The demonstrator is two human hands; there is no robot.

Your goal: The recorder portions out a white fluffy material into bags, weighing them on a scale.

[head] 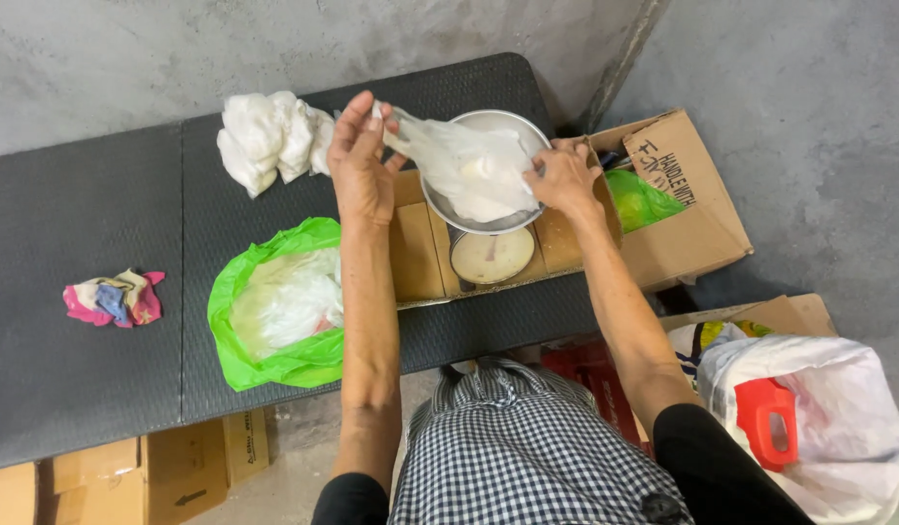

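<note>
Dark table point(89, 369) fills most of the view, set against a grey concrete wall. On it, in front of you, a flattened cardboard tray point(415, 255) carrying a kitchen scale with a metal bowl point(488, 124) over a round dial point(492, 257). Left of that, an open green bag point(274, 365) with thin white plastic inside. Behind it, near the wall, a pile of white bags point(269, 136). Far left, a small pink and blue rag point(114, 297).

Off the table to your right: an open cardboard box point(685, 204) with something green inside, and lower down a white sack point(838, 428) with a red jug handle poking out.

Your left hand point(360, 163) is raised, fingertips pinched shut on the top corner of a clear plastic bag point(469, 170). Your right hand point(564, 178) is closed on the bag's other edge, at the bowl's right rim. The bag is stretched between both hands and sags into the bowl; pale contents inside, can't tell what.
</note>
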